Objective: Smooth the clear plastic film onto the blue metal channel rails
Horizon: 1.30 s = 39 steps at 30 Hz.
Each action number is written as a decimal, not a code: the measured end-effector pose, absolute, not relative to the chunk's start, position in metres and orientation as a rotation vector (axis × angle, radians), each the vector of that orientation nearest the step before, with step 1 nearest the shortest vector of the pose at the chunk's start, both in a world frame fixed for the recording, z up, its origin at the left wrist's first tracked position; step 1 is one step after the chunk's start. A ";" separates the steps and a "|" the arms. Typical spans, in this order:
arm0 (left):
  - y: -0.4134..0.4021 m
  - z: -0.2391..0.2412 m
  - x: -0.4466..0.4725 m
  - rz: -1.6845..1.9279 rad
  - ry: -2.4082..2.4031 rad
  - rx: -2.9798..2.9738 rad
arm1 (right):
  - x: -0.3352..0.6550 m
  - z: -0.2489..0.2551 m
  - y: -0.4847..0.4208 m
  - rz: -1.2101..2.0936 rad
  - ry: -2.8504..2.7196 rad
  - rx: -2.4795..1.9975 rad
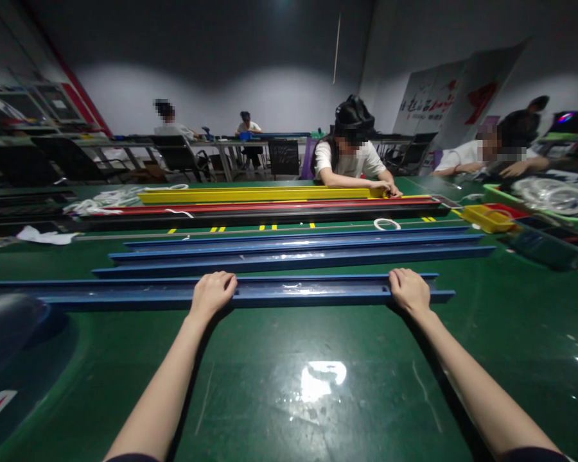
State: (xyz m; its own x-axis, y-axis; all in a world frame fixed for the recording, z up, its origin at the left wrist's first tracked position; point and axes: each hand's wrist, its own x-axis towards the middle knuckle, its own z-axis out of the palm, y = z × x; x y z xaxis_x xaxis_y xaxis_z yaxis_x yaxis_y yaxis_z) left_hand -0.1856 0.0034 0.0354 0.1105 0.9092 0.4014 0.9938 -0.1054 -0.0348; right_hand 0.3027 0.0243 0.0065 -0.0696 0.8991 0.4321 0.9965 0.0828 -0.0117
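Note:
A long blue channel rail lies across the green table, its open trough facing up. My left hand is closed over it left of the middle, fingers curled over the far edge. Near the rail's right end, my right hand grips it the same way. The undersides of both hands' fingers are hidden. Just beyond lie more blue channel rails, roughly parallel to the held one and apart from my hands.
Farther back are a yellow rail and a red-and-black rail. A white ring lies nearby. Bins stand at the right; a blue rounded object is at the left. A person works across the table.

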 end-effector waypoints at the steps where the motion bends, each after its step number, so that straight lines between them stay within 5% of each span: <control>1: 0.003 0.035 -0.183 -0.420 -1.855 -2.084 | 0.299 0.007 0.024 -0.436 -2.015 -1.900; 15: 0.006 0.024 -0.054 -0.522 -1.513 -2.319 | 0.218 0.012 0.017 -0.427 -1.945 -1.871; 25: 0.004 0.016 -0.060 -0.518 -1.562 -2.233 | 0.172 0.010 0.016 -0.324 -1.994 -1.804; 39: 0.000 0.009 -0.055 -0.690 -1.644 -2.192 | 0.208 0.056 -0.029 0.989 -2.197 -1.090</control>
State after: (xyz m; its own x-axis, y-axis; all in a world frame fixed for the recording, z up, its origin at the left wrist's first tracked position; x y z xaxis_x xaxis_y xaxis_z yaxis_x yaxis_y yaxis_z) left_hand -0.0547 -0.0002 0.0094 0.2235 0.8045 0.5503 0.9563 -0.2902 0.0359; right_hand 0.2080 -0.0287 0.0561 -0.5592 0.8221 0.1067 0.4652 0.4178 -0.7804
